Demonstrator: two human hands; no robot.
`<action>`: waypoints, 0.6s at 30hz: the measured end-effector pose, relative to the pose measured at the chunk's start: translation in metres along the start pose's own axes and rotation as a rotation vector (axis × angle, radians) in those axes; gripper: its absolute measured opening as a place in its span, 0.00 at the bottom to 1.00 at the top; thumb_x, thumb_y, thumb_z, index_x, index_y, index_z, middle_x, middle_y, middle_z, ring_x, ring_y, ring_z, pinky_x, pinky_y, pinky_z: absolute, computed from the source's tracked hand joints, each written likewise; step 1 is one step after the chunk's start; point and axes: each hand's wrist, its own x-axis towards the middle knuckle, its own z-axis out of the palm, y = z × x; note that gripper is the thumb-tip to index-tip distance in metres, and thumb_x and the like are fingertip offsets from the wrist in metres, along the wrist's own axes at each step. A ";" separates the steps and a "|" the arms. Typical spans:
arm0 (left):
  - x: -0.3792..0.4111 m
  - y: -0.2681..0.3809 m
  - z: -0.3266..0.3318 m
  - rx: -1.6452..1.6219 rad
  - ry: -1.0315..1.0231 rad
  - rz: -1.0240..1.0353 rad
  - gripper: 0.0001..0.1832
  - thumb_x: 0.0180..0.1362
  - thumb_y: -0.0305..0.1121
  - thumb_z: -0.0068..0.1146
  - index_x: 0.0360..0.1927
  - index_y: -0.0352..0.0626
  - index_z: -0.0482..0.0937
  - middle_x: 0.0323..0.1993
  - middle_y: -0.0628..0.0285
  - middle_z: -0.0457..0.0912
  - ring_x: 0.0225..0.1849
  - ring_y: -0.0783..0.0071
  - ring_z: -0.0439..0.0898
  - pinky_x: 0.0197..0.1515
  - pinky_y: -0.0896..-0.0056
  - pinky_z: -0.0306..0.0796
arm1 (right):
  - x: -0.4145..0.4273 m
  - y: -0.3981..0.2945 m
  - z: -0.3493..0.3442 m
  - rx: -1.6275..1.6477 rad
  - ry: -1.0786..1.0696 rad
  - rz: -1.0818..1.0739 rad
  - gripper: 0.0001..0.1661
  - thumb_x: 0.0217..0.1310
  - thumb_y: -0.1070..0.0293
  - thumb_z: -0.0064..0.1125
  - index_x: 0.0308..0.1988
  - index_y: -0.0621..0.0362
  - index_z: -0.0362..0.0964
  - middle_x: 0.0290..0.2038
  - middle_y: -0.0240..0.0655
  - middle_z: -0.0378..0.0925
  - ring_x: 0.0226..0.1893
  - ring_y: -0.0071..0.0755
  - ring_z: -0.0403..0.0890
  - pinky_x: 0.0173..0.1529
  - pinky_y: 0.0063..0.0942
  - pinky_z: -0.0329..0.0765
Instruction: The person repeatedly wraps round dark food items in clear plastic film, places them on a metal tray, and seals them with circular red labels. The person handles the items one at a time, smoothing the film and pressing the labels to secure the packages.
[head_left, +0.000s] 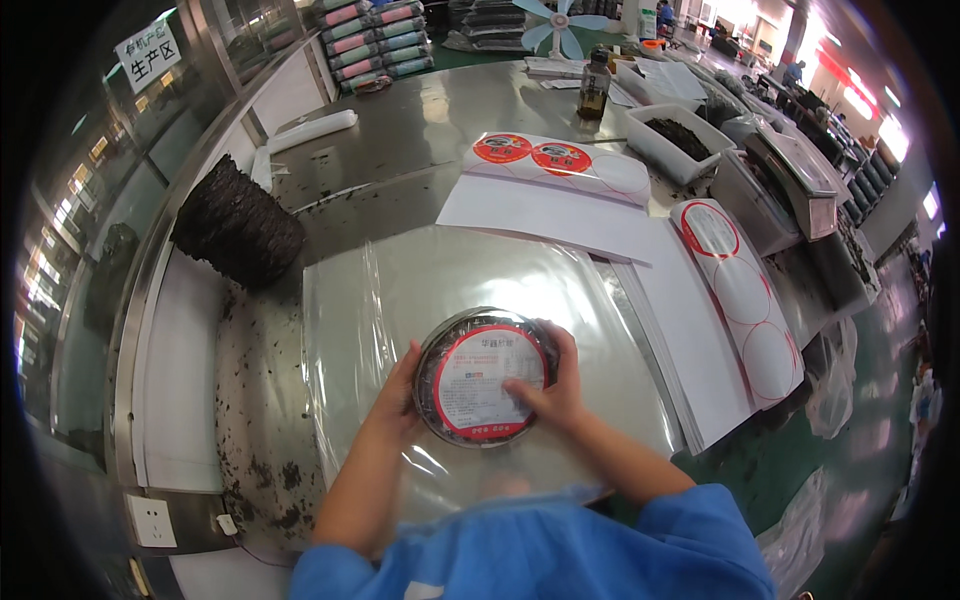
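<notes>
A round, dark, flat package in clear wrap (425, 375) bears a circular white label with a red rim (480, 397). Both hands hold it above clear plastic sheets (352, 300) on the steel table. My left hand (403, 390) grips its left edge. My right hand (559, 382) holds the right edge, with the thumb on the label. Beyond the sheets lies a strip of round red and white labels (555, 166) on white backing paper. A second label strip (739, 300) lies to the right on stacked sheets.
A stack of dark pressed discs (238, 221) stands at the left, by a glass partition. Dark crumbs are strewn over the steel tabletop (420, 105). Farther back are a drink bottle (593, 86), a white tub of dark leaves (637, 150), a fan (559, 22) and a plastic roll (313, 133).
</notes>
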 end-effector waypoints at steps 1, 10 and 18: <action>-0.003 -0.001 0.003 -0.043 -0.011 -0.026 0.36 0.65 0.66 0.51 0.58 0.43 0.77 0.40 0.57 0.87 0.45 0.66 0.85 0.52 0.60 0.80 | 0.001 -0.004 -0.001 0.016 0.009 -0.008 0.58 0.48 0.68 0.78 0.70 0.63 0.49 0.67 0.48 0.60 0.67 0.44 0.65 0.70 0.39 0.65; -0.023 0.037 -0.026 1.466 0.262 1.080 0.42 0.57 0.26 0.63 0.73 0.42 0.55 0.72 0.46 0.60 0.75 0.48 0.58 0.74 0.47 0.54 | 0.009 -0.005 -0.006 -0.186 -0.042 0.028 0.54 0.41 0.52 0.82 0.65 0.59 0.64 0.68 0.51 0.61 0.69 0.57 0.63 0.71 0.46 0.64; -0.054 0.050 -0.012 2.139 -0.514 2.017 0.41 0.62 0.47 0.58 0.75 0.85 0.51 0.77 0.65 0.52 0.80 0.56 0.46 0.79 0.39 0.41 | 0.019 -0.031 0.000 -0.376 -0.101 -0.157 0.52 0.43 0.47 0.78 0.66 0.52 0.67 0.68 0.48 0.62 0.70 0.58 0.61 0.74 0.59 0.54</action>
